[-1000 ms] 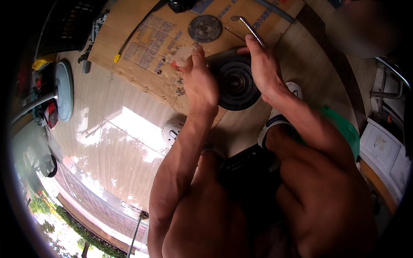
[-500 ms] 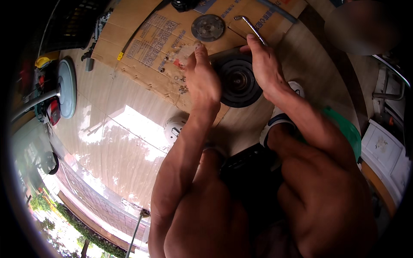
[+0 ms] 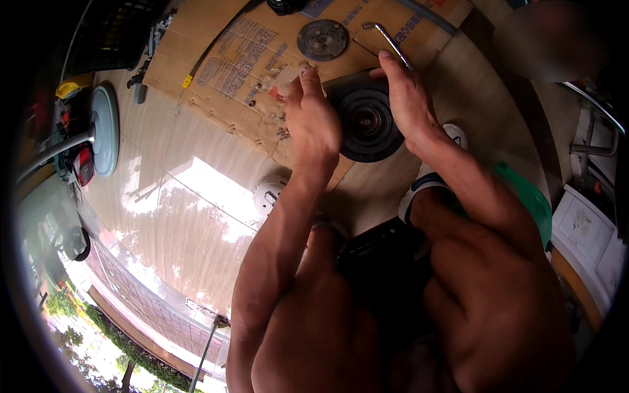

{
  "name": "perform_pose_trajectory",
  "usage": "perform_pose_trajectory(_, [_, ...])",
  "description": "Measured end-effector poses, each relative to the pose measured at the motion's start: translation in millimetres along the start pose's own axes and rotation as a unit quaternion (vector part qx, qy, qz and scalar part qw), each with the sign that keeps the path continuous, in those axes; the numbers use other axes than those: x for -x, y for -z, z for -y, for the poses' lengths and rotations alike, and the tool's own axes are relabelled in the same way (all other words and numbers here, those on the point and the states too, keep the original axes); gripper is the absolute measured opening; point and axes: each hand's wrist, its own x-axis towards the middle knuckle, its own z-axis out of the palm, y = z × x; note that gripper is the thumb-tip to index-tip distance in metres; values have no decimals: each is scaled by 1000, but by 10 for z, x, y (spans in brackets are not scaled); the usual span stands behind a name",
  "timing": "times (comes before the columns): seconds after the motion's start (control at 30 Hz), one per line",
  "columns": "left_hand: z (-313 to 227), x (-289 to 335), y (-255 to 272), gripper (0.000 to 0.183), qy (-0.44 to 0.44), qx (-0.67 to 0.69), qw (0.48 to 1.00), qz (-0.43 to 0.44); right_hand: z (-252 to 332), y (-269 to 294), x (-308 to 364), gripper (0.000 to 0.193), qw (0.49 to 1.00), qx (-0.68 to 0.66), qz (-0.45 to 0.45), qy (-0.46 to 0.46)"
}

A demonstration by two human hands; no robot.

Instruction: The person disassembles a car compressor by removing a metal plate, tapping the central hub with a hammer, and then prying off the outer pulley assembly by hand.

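My left hand (image 3: 314, 124) is beside the left rim of a black round ringed part (image 3: 360, 149) with a hub at its centre. At its right rim is my right hand (image 3: 411, 98). Both thumbs stretch outward and the palms stand apart, so the hands look open. Most of the other fingers are hidden, and I cannot tell whether they touch the part. Beyond my right thumb lies a bent chrome wrench (image 3: 391, 43). A grey metal disc (image 3: 322, 39) with holes lies flat on the cardboard (image 3: 216, 108), with small fasteners (image 3: 274, 115) near my left hand.
My shoes (image 3: 267, 194) flank the round part on the tiled floor (image 3: 157, 216). To the left stands a pale blue round base (image 3: 105, 131) with a metal post. A green item (image 3: 527, 200) and white drawers (image 3: 583, 226) are on the right. A yellow-tipped dark strip (image 3: 188, 80) crosses the cardboard.
The whole view has shifted slightly. My hands keep the same places around the round part, and nothing has been picked up or put down.
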Motion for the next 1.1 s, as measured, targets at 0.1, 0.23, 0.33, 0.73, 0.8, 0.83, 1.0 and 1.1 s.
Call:
perform_pose_trajectory(0.1, [42,-25,9,62,-2,-1,1000,-4,-31,-23,-18,64,1000,11,-5,-6])
perform_pose_trajectory(0.23, [-7,4,-26,63,2,0,1000,11,-75,9,-50,64,1000,6,-9,-18])
perform_pose_trajectory(0.33, [-14,-5,-35,64,7,17,1000,15,-82,-1,-57,64,1000,12,-21,-16])
perform_pose_trajectory(0.73, [33,-20,23,68,-24,-13,1000,-2,-27,-10,-34,67,999,30,-3,21])
perform_pose_trajectory(0.8, [16,-15,16,69,-22,-28,999,2,6,1,1,67,999,36,5,11])
perform_pose_trajectory(0.83, [-4,-4,17,70,-22,-43,999,5,-3,2,-1,67,999,36,5,11])
perform_pose_trajectory(1.0, [40,-31,-6,70,-23,-22,999,-3,-72,-1,-35,65,999,36,-19,36])
perform_pose_trajectory(1.1, [72,-25,-16,69,-21,-9,1000,-8,-83,3,-43,65,998,47,-22,24])
